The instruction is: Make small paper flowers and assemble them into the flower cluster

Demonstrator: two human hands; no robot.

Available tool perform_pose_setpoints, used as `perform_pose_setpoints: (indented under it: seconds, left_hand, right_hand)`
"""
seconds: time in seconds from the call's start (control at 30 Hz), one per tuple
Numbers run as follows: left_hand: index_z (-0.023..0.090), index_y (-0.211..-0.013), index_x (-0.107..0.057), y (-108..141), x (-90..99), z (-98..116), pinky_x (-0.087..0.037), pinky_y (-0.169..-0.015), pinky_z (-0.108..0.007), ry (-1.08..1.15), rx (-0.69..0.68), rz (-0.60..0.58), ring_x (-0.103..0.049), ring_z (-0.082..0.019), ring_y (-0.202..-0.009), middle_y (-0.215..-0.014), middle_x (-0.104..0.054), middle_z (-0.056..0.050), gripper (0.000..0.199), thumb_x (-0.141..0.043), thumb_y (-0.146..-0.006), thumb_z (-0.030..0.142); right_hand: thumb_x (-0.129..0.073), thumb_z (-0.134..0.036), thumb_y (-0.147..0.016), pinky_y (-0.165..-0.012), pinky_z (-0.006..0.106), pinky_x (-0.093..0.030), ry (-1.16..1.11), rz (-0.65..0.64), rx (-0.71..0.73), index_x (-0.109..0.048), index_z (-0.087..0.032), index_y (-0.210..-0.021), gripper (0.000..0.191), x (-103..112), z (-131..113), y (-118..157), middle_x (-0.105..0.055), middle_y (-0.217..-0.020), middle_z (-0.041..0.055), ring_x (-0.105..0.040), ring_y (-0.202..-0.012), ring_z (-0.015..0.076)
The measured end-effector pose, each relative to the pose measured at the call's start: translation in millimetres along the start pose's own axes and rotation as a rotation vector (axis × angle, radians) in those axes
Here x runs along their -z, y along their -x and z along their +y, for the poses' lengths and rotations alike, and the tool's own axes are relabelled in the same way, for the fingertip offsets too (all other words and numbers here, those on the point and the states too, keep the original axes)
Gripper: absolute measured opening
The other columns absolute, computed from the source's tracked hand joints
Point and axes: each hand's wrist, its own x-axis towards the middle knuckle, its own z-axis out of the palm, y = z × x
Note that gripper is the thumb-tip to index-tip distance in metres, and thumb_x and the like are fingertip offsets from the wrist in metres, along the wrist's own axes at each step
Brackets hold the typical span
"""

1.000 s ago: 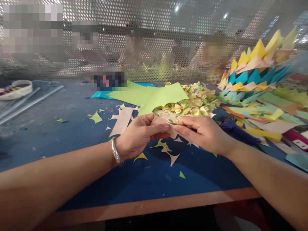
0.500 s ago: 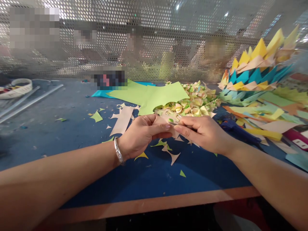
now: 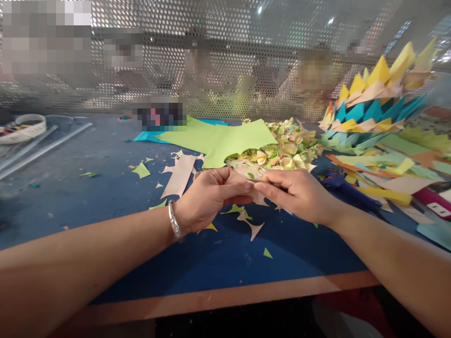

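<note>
My left hand (image 3: 213, 195), with a silver bracelet at the wrist, pinches a pale pink piece of paper (image 3: 237, 177) between thumb and fingers. Close beside it, my right hand (image 3: 294, 191) is closed on a thin, dark metal tool (image 3: 269, 183), whose tip reaches the left thumb and the paper. What kind of tool it is cannot be made out. Just behind the hands lie a large light green sheet (image 3: 225, 141) and a heap of small cut paper pieces (image 3: 291, 145).
Paper scraps (image 3: 252, 227) lie around the hands on the blue table (image 3: 141, 263). At the right are a blue-handled tool (image 3: 348, 188), paper strips (image 3: 384, 195) and a layered spiky paper piece (image 3: 380, 112). A white roll (image 3: 26, 131) sits far left, before a perforated metal screen (image 3: 225, 56).
The tool's tip has shifted slightly against the pink paper, and more of its metal shows between my hands. Both hands keep nearly the same place.
</note>
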Motion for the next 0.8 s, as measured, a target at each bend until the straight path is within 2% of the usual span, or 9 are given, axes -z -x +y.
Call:
perform_pose_setpoints:
  seconds: [0.3,0.5,0.63,0.8]
  left_hand:
    - [0.012,-0.066,-0.065,0.6,0.3,2.5,-0.056,-0.076,-0.028,-0.009,0.033,0.010,-0.069,-0.014,-0.075,-0.075,-0.071,-0.003,0.014,-0.076,-0.075,0.013]
    - [0.011,-0.067,-0.068,2.3,2.9,6.3,-0.057,-0.073,-0.026,-0.021,0.027,0.103,-0.069,-0.014,-0.074,-0.074,-0.072,-0.003,0.012,-0.075,-0.076,0.014]
    - [0.011,-0.068,-0.071,1.4,2.7,4.6,-0.057,-0.079,-0.025,-0.003,0.041,0.070,-0.070,-0.013,-0.075,-0.076,-0.074,-0.003,0.008,-0.077,-0.074,0.013]
    - [0.012,-0.067,-0.072,0.6,2.4,2.6,-0.057,-0.079,-0.024,0.008,0.039,0.066,-0.070,-0.012,-0.074,-0.074,-0.074,-0.002,0.008,-0.078,-0.073,0.013]
  right_hand:
    - [-0.047,-0.047,-0.098,-0.049,0.024,-0.029,0.022,0.000,0.006,-0.042,-0.019,-0.063,0.045,1.1,-0.3,-0.1,-0.037,-0.058,-0.0041,-0.038,-0.053,0.0083]
    - [-0.047,-0.047,-0.098,-0.049,0.024,-0.029,0.020,-0.002,-0.003,-0.042,-0.019,-0.064,0.044,2.9,1.3,0.0,-0.037,-0.058,-0.0041,-0.038,-0.052,0.0081]
    - [-0.049,-0.046,-0.097,-0.048,0.023,-0.028,0.017,-0.007,-0.002,-0.036,-0.020,-0.063,0.045,3.3,2.7,0.0,-0.034,-0.057,-0.0049,-0.035,-0.051,0.0076]
    - [-0.049,-0.046,-0.097,-0.047,0.023,-0.026,0.031,-0.009,0.004,-0.035,-0.020,-0.062,0.046,3.3,2.3,0.2,-0.033,-0.056,-0.0056,-0.034,-0.049,0.0066]
